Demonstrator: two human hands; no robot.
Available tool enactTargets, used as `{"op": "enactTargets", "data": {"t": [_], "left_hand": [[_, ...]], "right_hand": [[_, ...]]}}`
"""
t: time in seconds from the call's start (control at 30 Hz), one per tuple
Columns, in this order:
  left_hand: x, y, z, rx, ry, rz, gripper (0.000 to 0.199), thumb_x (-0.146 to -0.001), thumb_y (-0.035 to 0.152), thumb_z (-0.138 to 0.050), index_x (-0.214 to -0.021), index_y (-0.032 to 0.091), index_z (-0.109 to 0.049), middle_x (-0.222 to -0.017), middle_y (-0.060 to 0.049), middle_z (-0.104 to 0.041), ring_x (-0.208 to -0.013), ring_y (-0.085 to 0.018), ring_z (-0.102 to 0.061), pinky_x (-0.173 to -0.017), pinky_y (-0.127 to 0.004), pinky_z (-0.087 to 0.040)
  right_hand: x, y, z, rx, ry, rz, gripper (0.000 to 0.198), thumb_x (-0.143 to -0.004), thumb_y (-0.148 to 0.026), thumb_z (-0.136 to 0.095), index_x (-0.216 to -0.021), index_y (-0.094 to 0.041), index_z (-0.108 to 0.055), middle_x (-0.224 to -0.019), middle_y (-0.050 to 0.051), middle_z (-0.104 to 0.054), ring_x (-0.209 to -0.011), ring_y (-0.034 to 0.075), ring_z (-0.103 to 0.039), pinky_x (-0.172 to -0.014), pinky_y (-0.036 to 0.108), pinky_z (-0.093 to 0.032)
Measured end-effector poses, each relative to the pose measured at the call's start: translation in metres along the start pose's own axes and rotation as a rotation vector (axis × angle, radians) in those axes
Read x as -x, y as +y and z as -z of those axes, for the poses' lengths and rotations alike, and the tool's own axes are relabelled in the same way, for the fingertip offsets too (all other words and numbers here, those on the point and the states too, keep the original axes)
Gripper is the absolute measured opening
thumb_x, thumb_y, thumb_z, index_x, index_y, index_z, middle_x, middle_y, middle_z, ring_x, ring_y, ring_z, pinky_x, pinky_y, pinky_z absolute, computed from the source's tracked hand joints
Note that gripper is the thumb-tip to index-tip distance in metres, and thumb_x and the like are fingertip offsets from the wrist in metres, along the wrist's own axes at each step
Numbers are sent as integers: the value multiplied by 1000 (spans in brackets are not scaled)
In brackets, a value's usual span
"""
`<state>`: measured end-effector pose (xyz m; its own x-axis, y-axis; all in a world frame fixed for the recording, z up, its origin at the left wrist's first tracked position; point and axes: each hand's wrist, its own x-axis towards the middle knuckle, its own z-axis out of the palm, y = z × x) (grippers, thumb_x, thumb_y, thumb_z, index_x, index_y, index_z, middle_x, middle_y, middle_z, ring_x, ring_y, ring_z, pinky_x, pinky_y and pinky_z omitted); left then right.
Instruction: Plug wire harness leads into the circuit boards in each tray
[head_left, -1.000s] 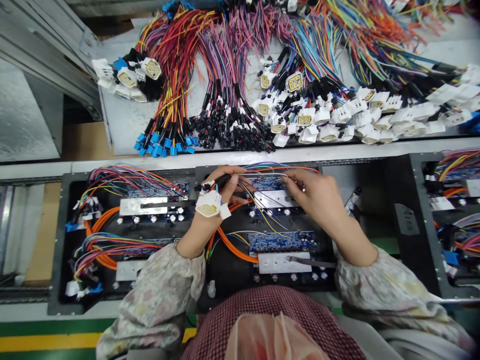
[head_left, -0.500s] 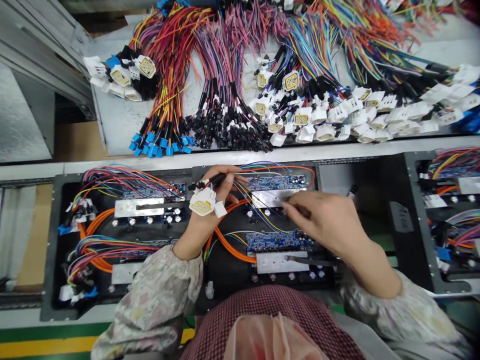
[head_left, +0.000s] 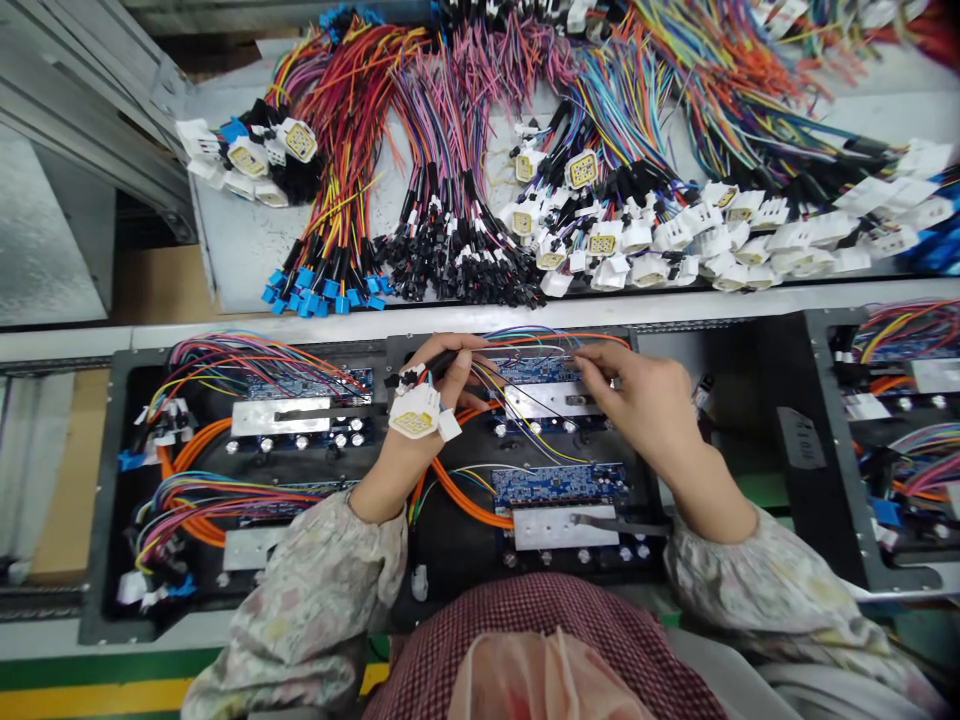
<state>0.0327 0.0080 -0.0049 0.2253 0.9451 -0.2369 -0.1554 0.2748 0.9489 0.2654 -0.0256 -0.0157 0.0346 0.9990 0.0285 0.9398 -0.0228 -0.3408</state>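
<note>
My left hand (head_left: pixel 454 380) is closed around the black-sleeved end of a wire harness. The harness's white connector (head_left: pixel 415 412), with a yellow face, hangs over the wrist, and its loose coloured wires fan out to the right. Thumb and forefinger of my right hand (head_left: pixel 641 392) are pinched at the upper blue circuit board (head_left: pixel 544 369), where a thin pale wire runs to the fingertips. Just below the pinch lies a silver metal bar (head_left: pixel 536 402). The wire's very tip is hidden by the fingers.
A lower circuit board (head_left: pixel 551 484) with another metal bar (head_left: pixel 566 527) and thick orange cables (head_left: pixel 469 505) share the black housing (head_left: pixel 457 560). Wired boards (head_left: pixel 300 380) sit in the housing at left. Bundled harnesses (head_left: pixel 442 190) cover the grey shelf behind.
My right hand has moved up and slightly left, from over the metal bar to the upper circuit board. The left hand keeps hold of the harness, shifted slightly.
</note>
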Motion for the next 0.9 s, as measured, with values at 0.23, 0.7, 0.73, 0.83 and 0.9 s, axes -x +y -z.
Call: {"op": "enactTargets", "data": {"t": [0.23,0.7,0.73,0.83,0.9], "left_hand": [[2,5,1,-106,46,-18,19,-91,38,-65,-101,22,-68,-88,-4,-73,-71,-13,-69,-52,-19,-57],[5,6,-3,-23,59,9,19,-90,38,-65,-101,23,-64,-85,-2,-68,-72,-14,-69,-50,-20,-57],[5,5,-3,-28,64,8,19,-90,38,-65,-101,23,-65,-86,-2,-68,-72,-14,-69,-50,-20,-56],[5,6,-2,-42,83,13,17,-90,36,-65,-100,22,-66,-87,-3,-68,-70,-13,-68,-49,-19,-54],[5,6,-2,-41,82,15,16,-90,36,-64,-99,22,-66,-85,-3,-68,-69,-14,-68,-49,-19,-54]], "right_hand": [[0,-4,6,34,-13,25,31,-94,-41,-51,-98,-24,-76,-77,5,-76,-64,21,-67,-56,31,-36],[-9,-39,-2,-97,-88,225,29,-97,-34,-46,-98,-22,-72,-83,5,-75,-69,18,-67,-60,30,-39],[-12,-39,-6,-81,-113,225,29,-97,-34,-46,-96,-22,-72,-82,5,-75,-68,19,-66,-59,30,-38],[-16,-40,-12,-51,-158,219,29,-96,-33,-47,-93,-21,-73,-80,5,-75,-67,19,-66,-58,30,-35],[-17,-41,-13,-50,-164,218,29,-96,-33,-47,-94,-20,-73,-81,6,-75,-69,20,-66,-57,30,-34]]}}
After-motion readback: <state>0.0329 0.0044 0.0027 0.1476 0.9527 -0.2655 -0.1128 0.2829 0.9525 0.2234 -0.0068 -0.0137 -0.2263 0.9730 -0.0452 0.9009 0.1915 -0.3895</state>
